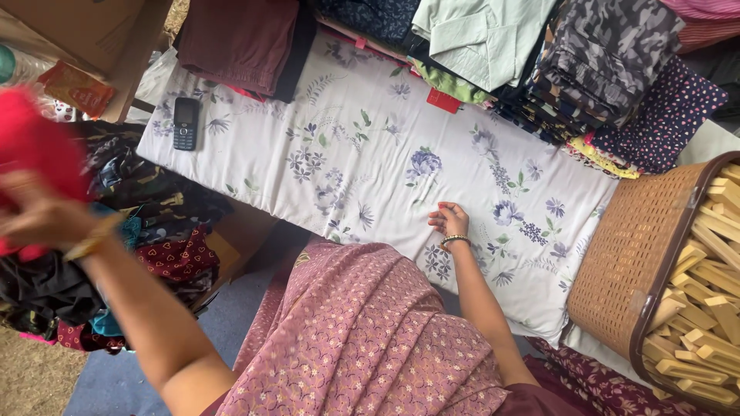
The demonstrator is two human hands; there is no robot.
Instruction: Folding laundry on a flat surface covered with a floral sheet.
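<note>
My left hand (pixel 38 219) is out at the far left, blurred by motion, with a yellow bangle on the wrist. It grips a bright red cloth (pixel 35 139) above a heap of dark printed garments (pixel 154 204). My right hand (pixel 449 219) rests fingertips down on a white padded board covered with a blue-flowered sheet (pixel 362 154). It holds nothing, its fingers are loosely bent, and a beaded bracelet circles the wrist. A pink patterned drape (pixel 362 339) covers my lap below.
A small black keypad phone (pixel 186 122) lies on the sheet's left end. Stacks of folded clothes (pixel 593 69) line the far edge. A brown woven basket (pixel 640 254) of wooden pieces stands at the right. Cardboard boxes (pixel 92 31) sit at the top left.
</note>
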